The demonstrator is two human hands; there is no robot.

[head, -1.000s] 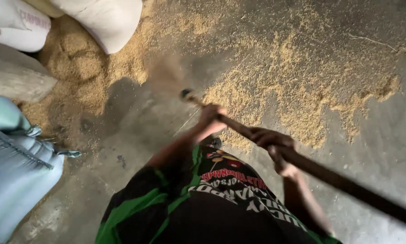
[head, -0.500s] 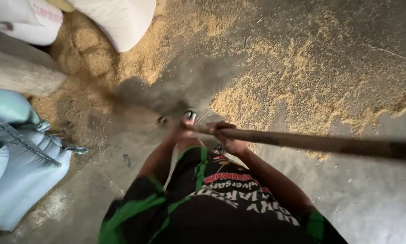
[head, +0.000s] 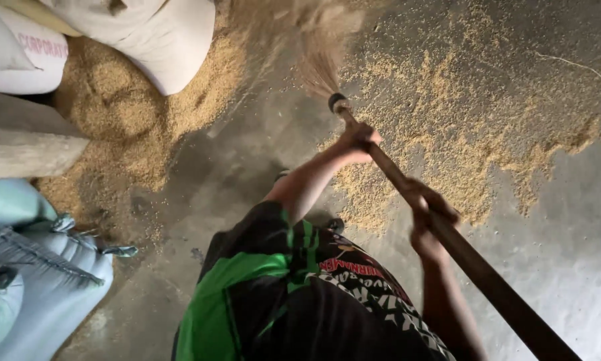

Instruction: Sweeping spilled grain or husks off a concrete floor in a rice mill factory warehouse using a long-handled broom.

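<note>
A long wooden broom handle [head: 487,281] runs from the lower right up to blurred straw bristles [head: 317,63] near the top middle. My left hand [head: 357,142] grips the handle close to the bristle end. Lower down the same handle my right hand [head: 430,210] is wrapped around it. Golden grain husk [head: 447,134] lies scattered on the grey concrete floor [head: 567,241] beneath and to the right of the broom. My black and green shirt fills the bottom middle.
White sacks [head: 146,40] lie at the top left with a heap of husk [head: 120,113] against them. A concrete block [head: 20,144] sits at the left edge. Pale blue stitched sacks [head: 40,274] stand at the lower left.
The broom has swung from near level, pointing left, to pointing up and forward. The bristles now sweep at the top middle and both hands have moved up and to the right.
</note>
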